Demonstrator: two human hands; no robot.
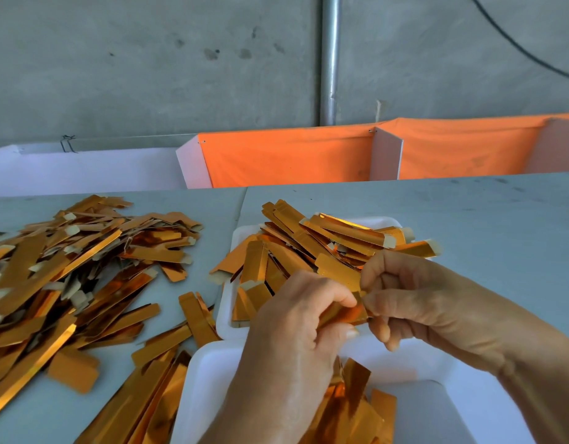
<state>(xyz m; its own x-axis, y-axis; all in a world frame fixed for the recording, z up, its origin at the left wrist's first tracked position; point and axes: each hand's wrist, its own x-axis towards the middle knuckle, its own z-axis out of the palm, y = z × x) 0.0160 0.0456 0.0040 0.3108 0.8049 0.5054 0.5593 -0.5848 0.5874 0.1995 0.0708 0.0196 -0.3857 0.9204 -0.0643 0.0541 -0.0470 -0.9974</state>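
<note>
Gold foil card all over the place, and the person is working one strip (344, 314) right in the middle of the shot, held up off the surface (469, 219) above where the two white trays meet. The left grip (296, 331) has thumb and curled fingers pinched on the near end. The right grip (421, 299) is closed on the other end with fingertips tucked round the edge, so both bare hands are clamped on the same strip. Looks like a crease being pressed in, which would explain why the hands sit so close, nearly touching: a short span between pinches keeps thin card from buckling where it shouldn't. How far the fold has got is hidden by the fingers, can't tell. The far tray (227, 315) is heaped with pieces that look already creased lengthwise, so probably the done stack, and it sits just beyond the hands for an easy drop. The near tray (206, 373), right under the wrists, holds flatter pieces, likely the feed. A big loose pile (68, 267) spreads over the left of the surface, well apart from the hands, some bits showing pale backing. Orange cloth (292, 158) lines the bins along the back. Foil is probably slippery and kinks easily, hence the firm pinch.
</note>
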